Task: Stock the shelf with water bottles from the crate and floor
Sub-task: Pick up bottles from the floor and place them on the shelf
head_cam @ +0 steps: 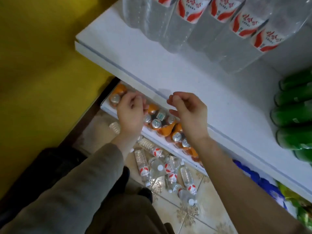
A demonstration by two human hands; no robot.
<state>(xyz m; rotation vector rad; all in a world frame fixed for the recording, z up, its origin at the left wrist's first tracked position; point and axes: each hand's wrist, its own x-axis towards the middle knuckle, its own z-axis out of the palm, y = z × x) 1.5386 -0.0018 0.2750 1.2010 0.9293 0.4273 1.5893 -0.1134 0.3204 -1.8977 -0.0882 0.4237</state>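
Several clear water bottles with red-and-white labels [190,10] stand in a row at the back of the white shelf [177,78]. More of the same bottles [168,169] lie scattered on the tiled floor below, between my arms. My left hand [130,114] hovers in front of the shelf's front edge, fingers loosely curled, holding nothing. My right hand [189,112] is beside it, just at the shelf edge, fingers curled and partly apart, also empty. No crate is in sight.
Green bottles [293,115] stand at the shelf's right end. On the lower shelf are orange drink bottles with silver caps [162,122], then blue [258,178] and green packets [302,210]. A yellow wall [33,65] is on the left.
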